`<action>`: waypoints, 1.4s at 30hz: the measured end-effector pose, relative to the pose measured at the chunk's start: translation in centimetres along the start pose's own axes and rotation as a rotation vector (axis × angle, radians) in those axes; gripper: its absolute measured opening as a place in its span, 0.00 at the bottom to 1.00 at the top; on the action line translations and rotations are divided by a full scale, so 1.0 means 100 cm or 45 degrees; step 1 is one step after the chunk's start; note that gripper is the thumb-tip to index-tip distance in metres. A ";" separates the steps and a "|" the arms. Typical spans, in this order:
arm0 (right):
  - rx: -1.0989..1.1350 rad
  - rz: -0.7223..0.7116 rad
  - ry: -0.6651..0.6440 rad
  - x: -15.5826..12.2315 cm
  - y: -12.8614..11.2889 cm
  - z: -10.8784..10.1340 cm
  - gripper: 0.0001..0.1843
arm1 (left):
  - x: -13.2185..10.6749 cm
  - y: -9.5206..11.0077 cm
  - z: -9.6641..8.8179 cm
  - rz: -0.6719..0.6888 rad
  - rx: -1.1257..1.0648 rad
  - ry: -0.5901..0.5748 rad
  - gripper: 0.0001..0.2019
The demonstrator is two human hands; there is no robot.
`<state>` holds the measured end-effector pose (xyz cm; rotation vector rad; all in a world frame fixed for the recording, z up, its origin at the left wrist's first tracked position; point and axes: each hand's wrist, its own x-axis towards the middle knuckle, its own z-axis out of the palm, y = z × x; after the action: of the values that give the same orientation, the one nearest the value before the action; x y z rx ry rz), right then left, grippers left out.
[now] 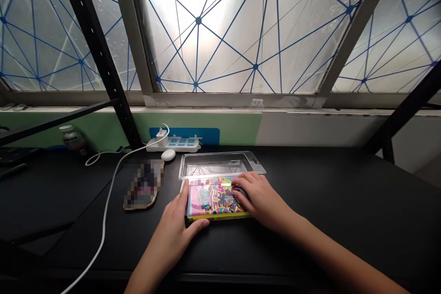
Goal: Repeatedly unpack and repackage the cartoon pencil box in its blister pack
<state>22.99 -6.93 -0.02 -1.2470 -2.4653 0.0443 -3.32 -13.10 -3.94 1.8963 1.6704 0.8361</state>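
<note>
A flat, brightly printed box (213,202) with a yellow front edge lies on the black desk in front of me. My left hand (176,220) grips its left side, fingers along the edge and thumb at the near corner. Over the right part of the box, my right hand (259,195) is curled with thumb and fingers around a dark, loop-shaped thing (240,188), possibly a scissors handle; most of it is hidden by the hand. Just behind the box rests a clear plastic tray (184,165), which touches or nearly touches its far edge.
Left of the box lies a blurred-out flat object (144,186). A white cable (109,193) runs from the power strip (179,144) toward the front left. Near the strip sits a small white case (168,155). Dark metal posts (103,62) flank the desk, and a bottle (73,138) stands back left.
</note>
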 end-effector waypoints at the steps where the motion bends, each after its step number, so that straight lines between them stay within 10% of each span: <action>1: 0.015 -0.019 -0.008 0.004 -0.005 0.002 0.12 | 0.001 0.000 0.001 0.006 -0.005 0.000 0.45; 17: -0.038 -0.052 0.351 0.020 -0.021 0.023 0.08 | 0.004 -0.003 -0.006 0.055 -0.051 -0.103 0.41; 23: -0.018 -0.426 0.614 -0.007 -0.032 -0.006 0.06 | 0.001 -0.006 -0.030 -0.009 -0.329 -0.270 0.42; 28: 0.158 -0.575 0.309 -0.045 -0.029 -0.035 0.04 | 0.003 -0.006 -0.037 -0.174 -0.299 -0.361 0.41; 31: 0.274 -0.366 -0.022 -0.067 -0.001 -0.038 0.13 | 0.001 -0.005 -0.030 -0.183 -0.130 -0.374 0.45; 37: 0.433 0.288 -0.299 -0.092 0.068 -0.020 0.72 | -0.001 -0.010 -0.016 -0.077 0.019 -0.279 0.41; 42: 0.537 0.415 -0.156 -0.085 0.076 -0.010 0.43 | -0.003 -0.016 -0.017 -0.019 -0.062 -0.231 0.39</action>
<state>33.73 -9.09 -3.23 -1.4611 -2.1611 0.7058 -5.68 -13.19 -3.93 1.8652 1.5395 0.6712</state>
